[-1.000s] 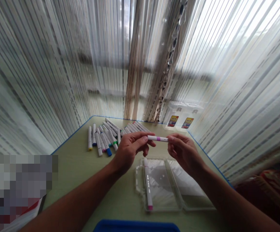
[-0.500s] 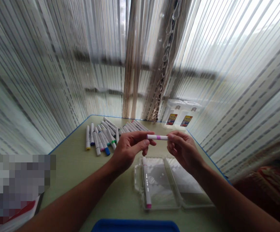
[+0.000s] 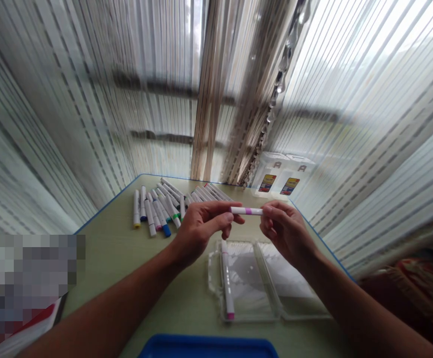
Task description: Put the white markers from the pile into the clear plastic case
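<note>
Between my two hands a white marker pen [image 3: 248,211] with a light purple band is held level above the table. My left hand [image 3: 205,223] pinches its left end between thumb and fingers. Its right end sits in the fingertips of my right hand [image 3: 284,221]. Below the hands lies an opened clear plastic case [image 3: 252,288]. Along the left side of that case rests one white marker with a pink end [image 3: 228,283]. Beyond my left hand several more white markers [image 3: 153,211] lie in a loose pile with coloured ends.
Two clear plastic cases with labels [image 3: 276,174] stand at the table's back right edge. A blue object [image 3: 209,346] shows at the front edge of the green table [image 3: 108,263]. Striped curtains [image 3: 157,114] hang behind. At lower left is a blurred-out patch.
The marker and both hands have shifted very slightly right in the picture; the grip looks the same. The curtain's beaded strand has swung a little to the right.
</note>
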`<state>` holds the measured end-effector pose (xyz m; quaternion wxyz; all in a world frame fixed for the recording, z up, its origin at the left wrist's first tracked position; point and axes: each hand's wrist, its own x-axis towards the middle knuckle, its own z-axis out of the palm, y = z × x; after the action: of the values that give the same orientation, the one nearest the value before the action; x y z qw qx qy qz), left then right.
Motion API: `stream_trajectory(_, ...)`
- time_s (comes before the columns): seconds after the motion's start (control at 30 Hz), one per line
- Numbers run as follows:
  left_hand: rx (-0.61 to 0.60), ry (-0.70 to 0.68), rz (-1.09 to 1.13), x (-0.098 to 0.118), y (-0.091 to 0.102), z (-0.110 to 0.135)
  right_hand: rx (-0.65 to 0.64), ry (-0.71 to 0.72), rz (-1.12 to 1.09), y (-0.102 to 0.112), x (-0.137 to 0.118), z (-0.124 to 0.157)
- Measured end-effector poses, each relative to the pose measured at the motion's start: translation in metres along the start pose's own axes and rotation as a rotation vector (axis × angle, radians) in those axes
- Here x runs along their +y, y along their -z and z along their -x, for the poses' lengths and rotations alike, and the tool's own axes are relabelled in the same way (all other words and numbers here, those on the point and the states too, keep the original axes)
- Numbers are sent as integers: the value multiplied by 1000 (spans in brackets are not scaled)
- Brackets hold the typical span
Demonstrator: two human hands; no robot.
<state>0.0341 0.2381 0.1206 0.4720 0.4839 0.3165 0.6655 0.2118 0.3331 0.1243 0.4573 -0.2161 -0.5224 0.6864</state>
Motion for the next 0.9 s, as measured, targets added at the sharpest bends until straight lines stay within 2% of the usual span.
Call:
stream_trajectory(0.23,-4,51,68,1,-1,-2,-3,35,3,-2,-1,0)
stream_trajectory(0.47,-55,177,193,-1,2,-4,-42,35,-1,-3,-3,3)
stream_trajectory(0.7,-115,146,209,0,2,-3,-47,26,-19,0,-2,1)
stream_trajectory(0.9,-58,111,78,2,0,-3,-32,39,-5,1,-3,0)
